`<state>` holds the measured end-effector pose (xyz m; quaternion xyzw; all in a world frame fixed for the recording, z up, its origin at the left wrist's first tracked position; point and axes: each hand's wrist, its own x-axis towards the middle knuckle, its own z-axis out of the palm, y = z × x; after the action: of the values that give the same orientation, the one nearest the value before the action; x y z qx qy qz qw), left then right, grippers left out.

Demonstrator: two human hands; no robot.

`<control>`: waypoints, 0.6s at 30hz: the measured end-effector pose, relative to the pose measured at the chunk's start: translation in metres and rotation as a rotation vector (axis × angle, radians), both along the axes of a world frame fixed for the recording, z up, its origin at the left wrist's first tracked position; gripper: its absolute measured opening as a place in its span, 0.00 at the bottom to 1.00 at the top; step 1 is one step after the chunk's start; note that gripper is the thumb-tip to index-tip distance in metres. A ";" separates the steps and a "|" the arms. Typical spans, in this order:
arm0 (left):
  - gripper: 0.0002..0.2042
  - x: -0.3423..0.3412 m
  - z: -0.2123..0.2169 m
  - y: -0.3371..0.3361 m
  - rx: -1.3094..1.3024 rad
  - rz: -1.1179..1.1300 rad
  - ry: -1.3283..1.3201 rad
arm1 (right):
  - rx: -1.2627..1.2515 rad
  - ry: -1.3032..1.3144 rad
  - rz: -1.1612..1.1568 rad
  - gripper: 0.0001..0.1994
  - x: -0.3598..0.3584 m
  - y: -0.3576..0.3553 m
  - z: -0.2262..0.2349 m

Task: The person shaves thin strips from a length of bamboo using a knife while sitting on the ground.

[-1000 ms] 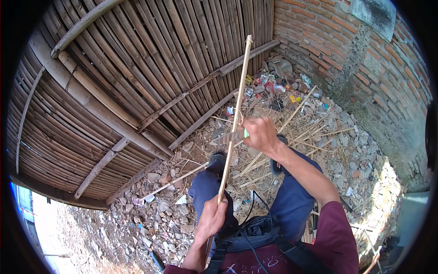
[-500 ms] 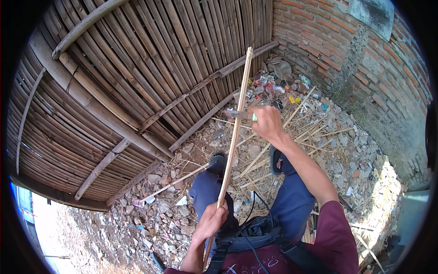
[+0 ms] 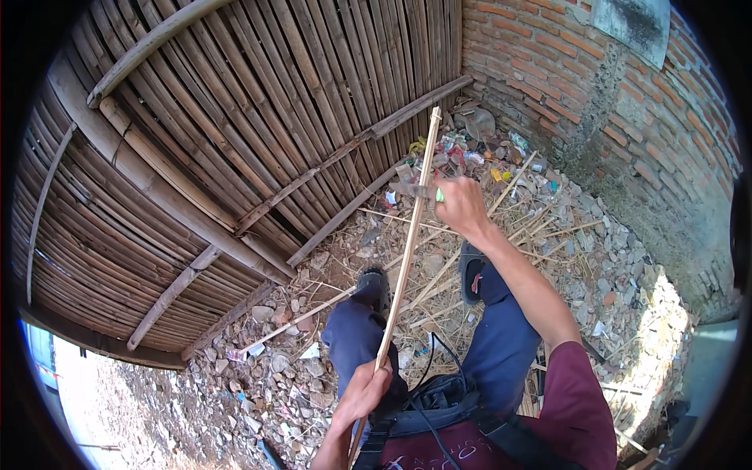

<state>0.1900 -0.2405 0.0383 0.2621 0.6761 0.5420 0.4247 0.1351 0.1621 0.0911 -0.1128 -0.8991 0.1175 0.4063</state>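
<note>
A long pale bamboo strip [image 3: 405, 270] slants up and away from my lap, its far end above the rubble. My left hand [image 3: 365, 391] is closed around its lower part, near my left thigh. Farther along, my right hand [image 3: 460, 205] grips a knife by its green handle [image 3: 439, 195]. The grey blade [image 3: 410, 189] lies across the strip, pointing left, and appears to touch it. The fingers of my right hand are partly hidden behind its back.
A bamboo slat wall [image 3: 290, 102] rises at the left, and a brick wall [image 3: 540, 70] at the right. Stones, litter and several loose bamboo strips [image 3: 509, 188] cover the ground around my shoes [image 3: 472, 274]. A black cord [image 3: 427, 368] hangs over my lap.
The far end of the bamboo strip has dipped toward me and slightly right. My left hand has shifted slightly down. The knife stays across the strip, its blade now less blurred.
</note>
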 end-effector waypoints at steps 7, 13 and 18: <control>0.11 -0.009 0.005 0.004 -0.054 -0.014 -0.182 | -0.125 -0.150 -0.030 0.15 -0.010 0.038 -0.001; 0.13 -0.010 0.004 0.000 -0.048 -0.025 -0.221 | -0.112 0.096 -0.308 0.14 -0.009 0.068 0.000; 0.14 -0.013 0.000 -0.002 -0.099 0.011 -0.185 | -0.026 0.019 -0.017 0.19 -0.004 0.029 0.009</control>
<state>0.1774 -0.2422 0.0384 0.1862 0.6614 0.5320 0.4948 0.1307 0.1913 0.1002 -0.1244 -0.8926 0.1269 0.4144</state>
